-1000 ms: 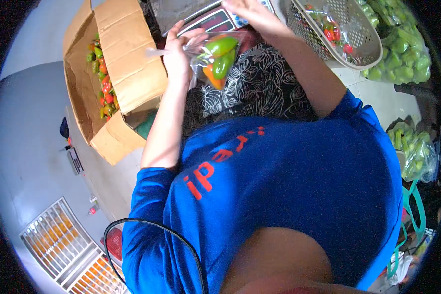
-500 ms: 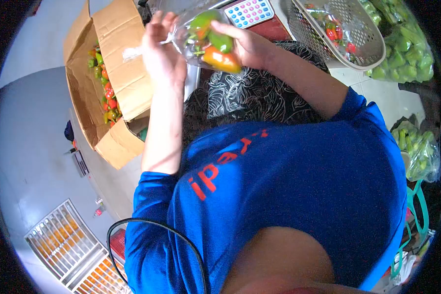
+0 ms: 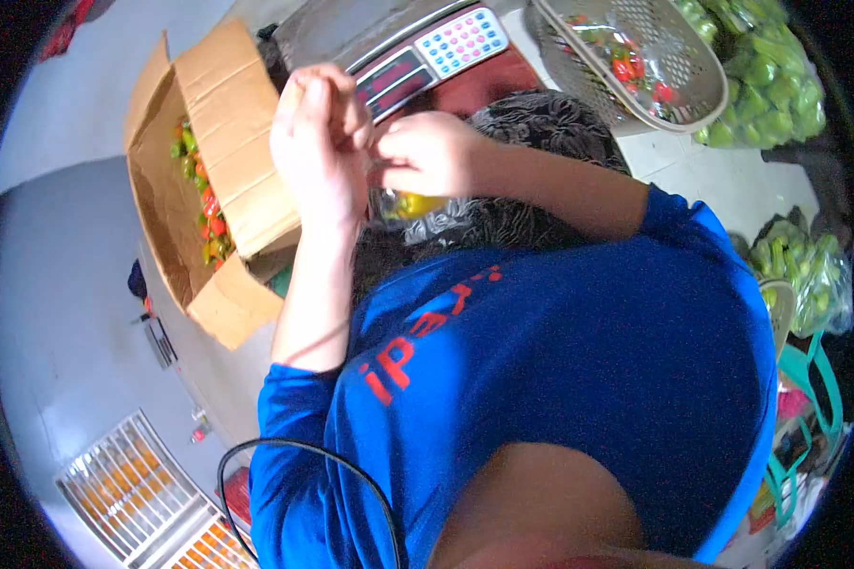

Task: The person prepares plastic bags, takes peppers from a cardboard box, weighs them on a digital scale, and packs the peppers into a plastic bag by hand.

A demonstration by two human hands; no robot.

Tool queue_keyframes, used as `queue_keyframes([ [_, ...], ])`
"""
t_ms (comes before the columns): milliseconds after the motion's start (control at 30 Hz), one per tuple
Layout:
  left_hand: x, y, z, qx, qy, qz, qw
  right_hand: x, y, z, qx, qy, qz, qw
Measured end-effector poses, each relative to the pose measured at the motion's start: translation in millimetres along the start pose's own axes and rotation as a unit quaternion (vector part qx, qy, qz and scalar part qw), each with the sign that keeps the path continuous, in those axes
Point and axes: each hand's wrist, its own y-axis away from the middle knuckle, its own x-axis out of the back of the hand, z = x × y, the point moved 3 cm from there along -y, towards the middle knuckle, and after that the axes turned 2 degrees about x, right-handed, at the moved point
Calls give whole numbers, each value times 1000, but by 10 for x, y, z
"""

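Observation:
My left hand (image 3: pixel 321 142) is closed, its fingers curled at the top end of a clear plastic bag. Close beside it, my right hand (image 3: pixel 432 156) pinches at the bag's neck, slightly blurred. The clear plastic bag of peppers (image 3: pixel 413 205) hangs below my hands, over the dark patterned cloth on my lap. A yellow pepper shows through it; the rest of the bag and its neck are mostly hidden by my fingers. Just beyond my hands sits a weighing scale (image 3: pixel 460 43) with a keypad and display.
To the left stands an open cardboard box (image 3: pixel 232 123) with red and green peppers (image 3: pixel 209 204). A perforated plastic basket (image 3: pixel 688 71) at upper right holds bagged peppers. Bags of green vegetables (image 3: pixel 778 95) lie beyond it. A black cable (image 3: pixel 299 442) loops near my left sleeve.
The bag has dropped from upright between my hands to hanging beneath them. My right hand has moved from the bag's body to its neck, and both hands are lower in view.

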Motion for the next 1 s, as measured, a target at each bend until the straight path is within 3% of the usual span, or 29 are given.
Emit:
queue_keyframes([
  [67,34,47,30,-48,-116,-38,991,146,-25,-27,4,38,21,999],
  [100,-15,56,36,-94,-107,-17,990,325,-24,-72,10,73,28,997],
  [133,-86,59,72,-141,-98,7,985,464,-43,-3,-54,53,-3,997],
  [200,-15,63,184,-195,-153,-7,969,851,63,257,-97,49,60,992],
  [233,24,45,181,-216,-153,3,964,1106,191,469,-179,3,108,978],
  [333,303,80,22,-151,-136,-26,979,1887,643,637,-374,-70,262,887],
  [400,493,130,-174,-109,-158,-9,981,2188,954,907,-326,9,378,866],
  [467,671,208,-371,-53,-209,-3,977,2366,1140,966,-350,125,343,863],
  [500,713,245,-442,-39,-222,-2,974,2403,1147,936,-301,230,337,862],
  [600,634,285,-531,-23,-247,-19,969,2620,1449,1288,-418,360,325,769],
  [633,559,278,-494,-24,-258,-43,965,2667,1462,1368,-406,359,348,765],
  [733,442,248,-466,-31,-296,-88,951,2725,1579,1584,-537,337,371,679],
  [767,413,231,-467,-49,-315,-101,942,2834,2130,2422,-397,355,413,739],
  [867,416,244,-517,-49,-336,-111,934,2728,2151,2581,-408,241,433,766],
  [900,454,257,-551,-32,-342,-107,933,2683,2147,2659,-459,135,448,755],
  [1000,578,275,-665,-14,-394,-98,913,2802,2009,2816,-366,-119,495,779],
])
